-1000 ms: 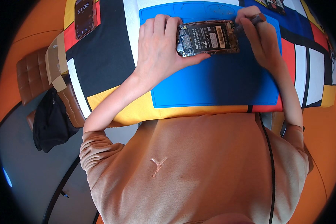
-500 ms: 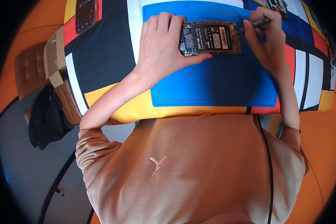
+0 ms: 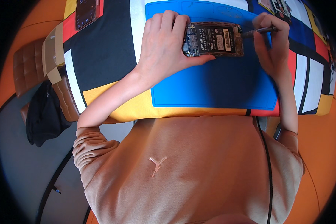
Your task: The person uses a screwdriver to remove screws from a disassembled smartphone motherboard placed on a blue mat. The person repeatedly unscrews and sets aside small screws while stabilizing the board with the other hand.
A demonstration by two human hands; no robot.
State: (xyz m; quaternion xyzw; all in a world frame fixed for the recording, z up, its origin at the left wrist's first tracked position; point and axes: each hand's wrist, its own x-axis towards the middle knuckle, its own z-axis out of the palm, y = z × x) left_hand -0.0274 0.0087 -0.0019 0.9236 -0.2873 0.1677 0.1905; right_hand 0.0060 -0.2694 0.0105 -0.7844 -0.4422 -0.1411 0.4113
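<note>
The left hand (image 3: 166,44) lies in the upper middle of the frame. Its fingers are wrapped around the left end of an opened phone (image 3: 214,39), with the thumb under the phone's lower edge. The phone has its back cover off, so the dark battery and small parts inside show. It lies flat on a blue mat (image 3: 216,86) at the top of the frame.

The right hand (image 3: 274,44) is in the upper right. Its fingers are pinched on a thin dark tool (image 3: 258,31). The tool's tip is right at the right end of the phone.

The blue mat lies on a tabletop (image 3: 104,48) covered with black, white, red and yellow blocks. Another phone (image 3: 86,13) lies at the upper left. A black cloth (image 3: 44,115) hangs on a brown chair (image 3: 26,67) at the left edge.
</note>
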